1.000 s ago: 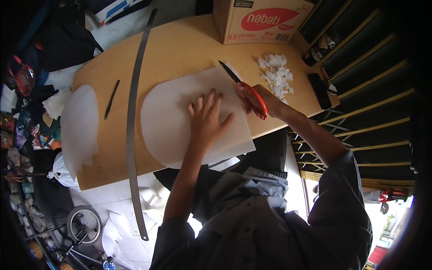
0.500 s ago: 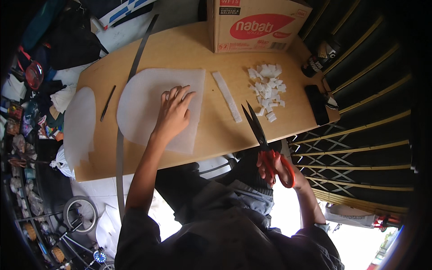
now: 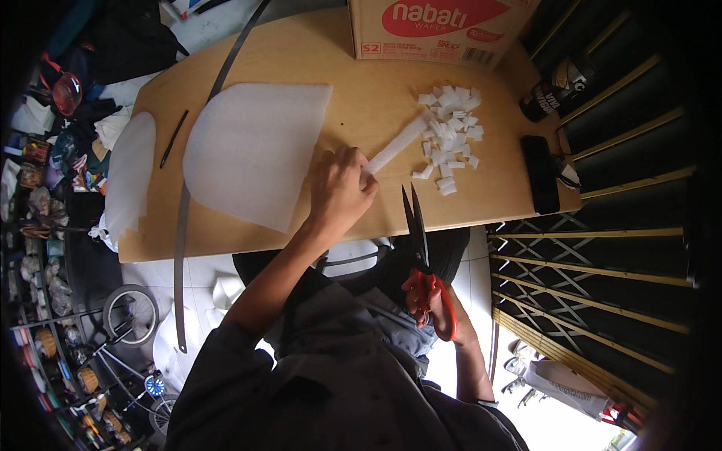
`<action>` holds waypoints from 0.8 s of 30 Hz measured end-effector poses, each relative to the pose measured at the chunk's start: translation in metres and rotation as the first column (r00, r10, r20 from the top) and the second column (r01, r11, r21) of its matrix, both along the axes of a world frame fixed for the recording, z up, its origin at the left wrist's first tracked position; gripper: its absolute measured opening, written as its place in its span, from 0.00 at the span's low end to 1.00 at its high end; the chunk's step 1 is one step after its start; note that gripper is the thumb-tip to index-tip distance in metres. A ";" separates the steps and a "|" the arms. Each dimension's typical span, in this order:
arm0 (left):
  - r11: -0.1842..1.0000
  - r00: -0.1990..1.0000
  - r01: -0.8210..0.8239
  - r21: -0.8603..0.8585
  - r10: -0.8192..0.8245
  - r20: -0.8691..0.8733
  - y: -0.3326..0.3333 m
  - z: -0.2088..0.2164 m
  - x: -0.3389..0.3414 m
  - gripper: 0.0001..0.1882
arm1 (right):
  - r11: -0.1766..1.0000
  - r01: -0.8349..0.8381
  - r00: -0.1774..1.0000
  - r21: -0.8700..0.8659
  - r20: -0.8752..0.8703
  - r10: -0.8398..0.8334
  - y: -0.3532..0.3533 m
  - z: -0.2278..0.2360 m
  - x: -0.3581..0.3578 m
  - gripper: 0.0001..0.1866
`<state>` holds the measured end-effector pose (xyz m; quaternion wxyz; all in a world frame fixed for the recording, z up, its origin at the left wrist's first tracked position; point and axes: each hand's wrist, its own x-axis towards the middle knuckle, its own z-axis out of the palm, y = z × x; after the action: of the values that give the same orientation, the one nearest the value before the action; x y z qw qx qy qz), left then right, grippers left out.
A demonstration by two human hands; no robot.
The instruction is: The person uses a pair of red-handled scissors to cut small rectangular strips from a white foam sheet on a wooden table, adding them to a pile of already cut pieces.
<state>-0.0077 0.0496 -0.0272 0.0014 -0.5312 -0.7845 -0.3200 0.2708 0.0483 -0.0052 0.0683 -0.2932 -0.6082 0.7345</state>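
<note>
My left hand (image 3: 342,192) is closed on the near end of a narrow white foam strip (image 3: 398,144), whose far end reaches the pile of cut white pieces (image 3: 451,128). In my right hand (image 3: 430,301) are scissors (image 3: 418,233) with red handles and dark blades, held off the table's front edge. The blades point away from me and stand slightly apart, with nothing between them. Left of my left hand lies a large white foam sheet (image 3: 252,150), rounded on its left side.
On the wooden table (image 3: 286,52) are a long metal ruler (image 3: 182,255), a black pen (image 3: 174,139), another white sheet (image 3: 129,169), a cardboard box (image 3: 429,37), a dark can (image 3: 556,90) and a black phone (image 3: 538,174). A folding metal gate (image 3: 594,248) stands at right.
My left hand has left the foam sheet, moved right and taken the strip, which is now turned toward the pile. The scissors have shifted left and lower. The whole view has moved a little.
</note>
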 end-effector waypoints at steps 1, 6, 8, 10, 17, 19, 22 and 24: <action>1.000 0.998 -0.017 0.008 0.016 0.059 -0.004 0.001 -0.002 0.13 | 1.000 -0.007 1.000 -0.001 0.005 0.007 -0.002 -0.004 0.000 0.48; 0.994 0.998 0.049 0.093 -0.052 0.025 -0.027 0.019 -0.008 0.13 | 0.992 -0.123 0.991 0.013 0.059 0.122 -0.004 -0.017 -0.005 0.50; 0.989 0.994 0.099 0.108 -0.095 -0.044 -0.039 0.023 -0.007 0.13 | 0.994 -0.098 0.995 0.041 0.016 0.097 -0.005 -0.016 -0.016 0.48; 0.990 0.992 0.114 0.088 -0.108 -0.068 -0.051 0.027 -0.002 0.13 | 0.994 -0.054 0.996 0.093 -0.063 0.060 -0.005 -0.020 -0.026 0.42; 0.987 0.991 0.078 0.141 -0.091 0.093 -0.074 0.023 0.000 0.11 | 0.988 -0.135 0.990 0.073 -0.020 0.137 -0.005 -0.024 -0.035 0.39; 0.983 0.967 0.038 0.179 -0.082 0.241 -0.078 0.021 -0.001 0.10 | 0.985 -0.152 0.988 0.086 -0.010 0.153 -0.007 -0.030 -0.030 0.38; 0.966 0.939 -0.039 0.254 -0.051 0.339 -0.083 0.009 0.001 0.09 | 0.984 -0.166 0.986 0.064 -0.001 0.166 -0.007 -0.030 -0.026 0.39; 0.955 0.890 -0.119 0.270 -0.017 0.455 -0.082 0.005 0.004 0.07 | 0.982 -0.163 0.987 0.093 -0.001 0.163 -0.009 -0.039 -0.022 0.40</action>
<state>-0.0034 -0.0326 -0.0221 -0.0946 -0.4150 -0.7213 -0.5464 0.2490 0.0398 -0.0437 0.0241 -0.2357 -0.6633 0.7098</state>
